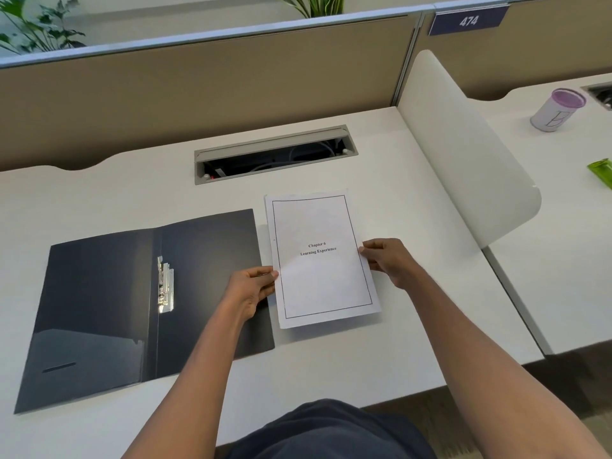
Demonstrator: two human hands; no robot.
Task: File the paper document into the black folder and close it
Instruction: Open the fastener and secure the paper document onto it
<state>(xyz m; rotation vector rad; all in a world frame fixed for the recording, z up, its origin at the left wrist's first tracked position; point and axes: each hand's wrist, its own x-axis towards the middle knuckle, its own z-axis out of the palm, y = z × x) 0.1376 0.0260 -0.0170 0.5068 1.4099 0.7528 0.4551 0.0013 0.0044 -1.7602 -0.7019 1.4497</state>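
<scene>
Centrally, the paper document [323,260] lies on the white surface [381,167], its cover reading "Chapter 6 Learning Experience" inside a thin black border. The left hand [253,286] pinches its left edge, thumb on top, and the right hand [389,261] grips the right edge the same way; whether the sheets are lifted slightly or flat is hard to tell. Just left of it the black folder [99,309] lies spread open, its right flap running under the left hand and touching the document's left edge. A metal clip [165,284] sits along the folder's spine. Behind the document is an open cable tray [275,154]. A curved white divider [463,147] stands to the right, and beyond it a purple-lidded can [556,109] and a green object [601,172]. A sign [468,20] reads 474.
</scene>
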